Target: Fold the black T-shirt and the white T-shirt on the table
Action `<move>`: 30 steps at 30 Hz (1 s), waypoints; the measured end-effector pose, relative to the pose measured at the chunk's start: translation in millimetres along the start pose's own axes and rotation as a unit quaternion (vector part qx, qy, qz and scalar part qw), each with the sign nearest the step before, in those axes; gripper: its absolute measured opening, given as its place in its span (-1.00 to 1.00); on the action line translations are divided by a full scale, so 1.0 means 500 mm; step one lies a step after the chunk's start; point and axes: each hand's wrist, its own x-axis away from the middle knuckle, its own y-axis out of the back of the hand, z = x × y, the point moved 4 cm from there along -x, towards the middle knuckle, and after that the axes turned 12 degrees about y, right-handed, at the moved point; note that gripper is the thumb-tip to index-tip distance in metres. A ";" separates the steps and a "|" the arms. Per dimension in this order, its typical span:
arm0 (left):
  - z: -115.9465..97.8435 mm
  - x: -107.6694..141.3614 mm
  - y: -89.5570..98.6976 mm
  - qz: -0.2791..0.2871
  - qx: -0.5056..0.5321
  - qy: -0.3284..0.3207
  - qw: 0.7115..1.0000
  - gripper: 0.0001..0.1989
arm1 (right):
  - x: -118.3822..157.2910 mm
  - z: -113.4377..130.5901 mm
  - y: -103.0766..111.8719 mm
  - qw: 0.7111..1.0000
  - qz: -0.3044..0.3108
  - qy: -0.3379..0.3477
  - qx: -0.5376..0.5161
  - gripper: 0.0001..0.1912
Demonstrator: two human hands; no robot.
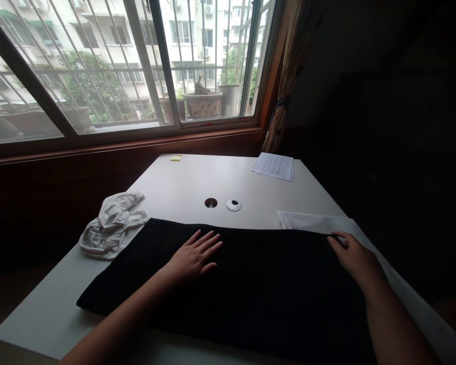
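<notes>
A black cloth (266,284) lies spread over the near part of the white table (182,182), its far edge nearly straight. My left hand (195,255) rests flat on the cloth left of its middle, fingers apart and pointing away from me. At the cloth's far right corner, my right hand (349,253) pinches the edge between thumb and fingers. Under and beyond that corner is a thin whitish sheet (307,221), partly covered by the black cloth.
A crumpled light grey cloth (116,225) lies at the table's left edge. Papers (274,166) and a yellow sticky pad (176,157) are at the far edge. Mid-table are a round hole (211,203) and a round cover (233,205). A barred window (167,66) stands beyond.
</notes>
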 end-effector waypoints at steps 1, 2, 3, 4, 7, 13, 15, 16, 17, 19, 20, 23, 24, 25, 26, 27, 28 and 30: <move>0.015 -0.001 -0.001 -0.003 -0.003 0.011 1.000 -0.35 | 0.000 0.000 0.000 1.000 -0.001 0.000 -0.002 -0.44; 0.031 -0.001 -0.001 -0.007 -0.008 0.021 1.000 -0.35 | 0.001 -0.001 0.001 1.000 -0.002 0.000 -0.004 -0.44; 0.048 0.000 0.000 -0.011 -0.012 0.030 0.999 -0.35 | 0.001 -0.001 0.001 1.000 -0.003 0.000 -0.007 -0.44; 0.065 0.002 0.001 -0.014 -0.016 0.040 0.999 -0.35 | 0.000 -0.001 0.001 1.000 -0.004 0.000 -0.011 -0.44; 0.120 0.015 0.000 -0.024 -0.027 0.080 0.996 -0.34 | -0.001 -0.002 0.001 1.000 -0.006 0.002 -0.020 -0.43; 0.265 0.063 -0.013 -0.020 -0.033 0.188 0.981 -0.39 | -0.002 -0.006 0.000 1.000 -0.006 -0.004 -0.030 -0.41; 0.315 0.083 -0.014 -0.010 -0.030 0.213 0.977 -0.41 | -0.002 -0.006 0.000 0.999 -0.008 0.000 -0.031 -0.41; 0.337 0.092 -0.014 -0.005 -0.028 0.224 0.974 -0.41 | -0.002 -0.005 0.001 0.999 -0.008 0.001 -0.031 -0.42; 0.355 0.100 -0.013 -0.002 -0.026 0.233 0.972 -0.42 | -0.003 -0.005 0.001 1.000 -0.007 0.001 -0.031 -0.42; 0.382 0.111 -0.012 -0.003 -0.024 0.247 0.969 -0.42 | -0.003 -0.005 0.002 1.000 -0.004 -0.001 -0.029 -0.43; 0.389 0.114 -0.012 -0.008 -0.023 0.252 0.967 -0.43 | -0.003 -0.005 0.002 1.000 -0.003 -0.004 -0.028 -0.44; 0.397 0.118 -0.012 -0.027 -0.013 0.260 0.965 -0.44 | -0.003 -0.005 0.002 1.000 -0.001 -0.007 -0.025 -0.45; 0.396 0.118 -0.012 -0.034 -0.009 0.262 0.965 -0.45 | -0.003 -0.004 0.002 1.000 0.000 -0.008 -0.023 -0.44; 0.395 0.118 -0.013 -0.042 -0.003 0.263 0.964 -0.45 | -0.003 -0.004 0.002 1.000 0.001 -0.010 -0.023 -0.44; 0.394 0.119 -0.012 -0.051 0.002 0.263 0.963 -0.46 | -0.002 -0.004 0.002 1.000 0.002 -0.011 -0.022 -0.43; 0.392 0.120 -0.011 -0.062 0.007 0.262 0.963 -0.48 | -0.002 -0.003 0.002 1.000 0.003 -0.012 -0.020 -0.43; 0.391 0.121 -0.009 -0.075 0.012 0.259 0.963 -0.49 | -0.002 -0.002 0.002 1.000 0.004 -0.013 -0.018 -0.42; 0.387 0.124 -0.002 -0.101 0.023 0.251 0.962 -0.52 | -0.002 -0.001 0.001 1.000 0.005 -0.014 -0.013 -0.41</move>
